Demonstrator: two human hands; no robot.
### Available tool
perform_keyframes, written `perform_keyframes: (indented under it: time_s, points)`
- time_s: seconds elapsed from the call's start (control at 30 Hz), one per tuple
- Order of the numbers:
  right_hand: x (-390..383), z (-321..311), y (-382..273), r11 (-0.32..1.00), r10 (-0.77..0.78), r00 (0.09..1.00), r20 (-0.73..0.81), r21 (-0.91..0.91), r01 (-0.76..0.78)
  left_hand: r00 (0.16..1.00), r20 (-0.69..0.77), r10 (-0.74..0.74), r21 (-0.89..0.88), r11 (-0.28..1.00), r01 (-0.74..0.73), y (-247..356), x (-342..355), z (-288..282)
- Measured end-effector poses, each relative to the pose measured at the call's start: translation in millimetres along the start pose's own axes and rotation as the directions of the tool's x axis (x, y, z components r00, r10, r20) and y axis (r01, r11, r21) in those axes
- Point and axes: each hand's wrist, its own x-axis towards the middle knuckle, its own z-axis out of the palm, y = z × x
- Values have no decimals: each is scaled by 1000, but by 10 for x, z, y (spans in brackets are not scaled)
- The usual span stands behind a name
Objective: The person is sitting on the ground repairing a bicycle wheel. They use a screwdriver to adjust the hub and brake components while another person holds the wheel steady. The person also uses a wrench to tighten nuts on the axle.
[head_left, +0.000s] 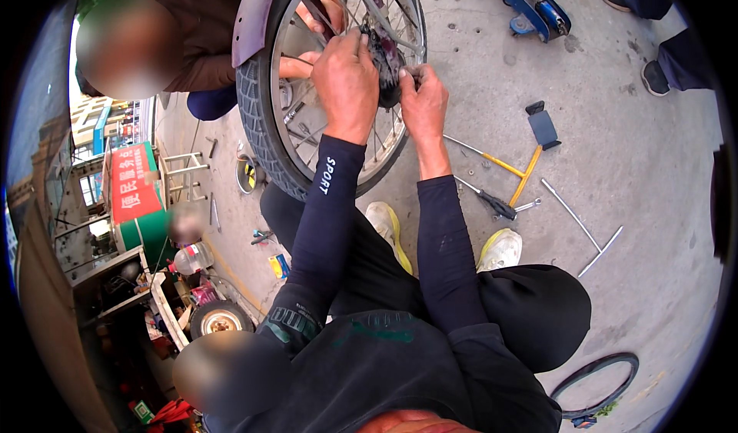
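Note:
A spoked wheel with a black tyre and a maroon mudguard stands before me. At its centre is a dark, greasy hub assembly. My left hand is at the hub's left side, fingers bent and pressed together against it; what they grip is hidden. My right hand pinches at the hub's lower right edge, on a part too small to make out. Behind the spokes, another person's hands reach toward the wheel from the left.
On the ground to the right lie a yellow-handled T-shaped tool, a black-handled screwdriver, a metal T-bar and a phone-like grey slab. A blue floor jack stands farther off. A loose tyre lies at lower right.

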Motion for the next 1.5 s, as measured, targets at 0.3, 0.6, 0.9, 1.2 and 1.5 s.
perform_keyframes:
  time_s: [0.3, 0.6, 0.9, 1.2, 1.5]
  points:
    - [-3, 26, 35, 999, 42, 999, 2, 31, -42, 996, 84, 4, -111, 994, 5, 28, 97, -62]
    - [-6, 2, 20, 996, 65, 998, 19, 56, -66, 989, 142, 51, -58, 997, -43, 0, 195, -71]
    - [-22, 20, 35, 995, 45, 999, 3, 86, -45, 883, 423, -202, -372, 850, 373, 92, 750, -177]
    - [-17, 44, 73, 996, 21, 1000, 0, 90, -21, 686, 695, -216, -89, 921, 379, -47, 1087, -110]
    - [-5, -90, 153, 954, 120, 969, 217, 243, -173, 723, 682, -113, -268, 880, 391, -45, 1086, -62]
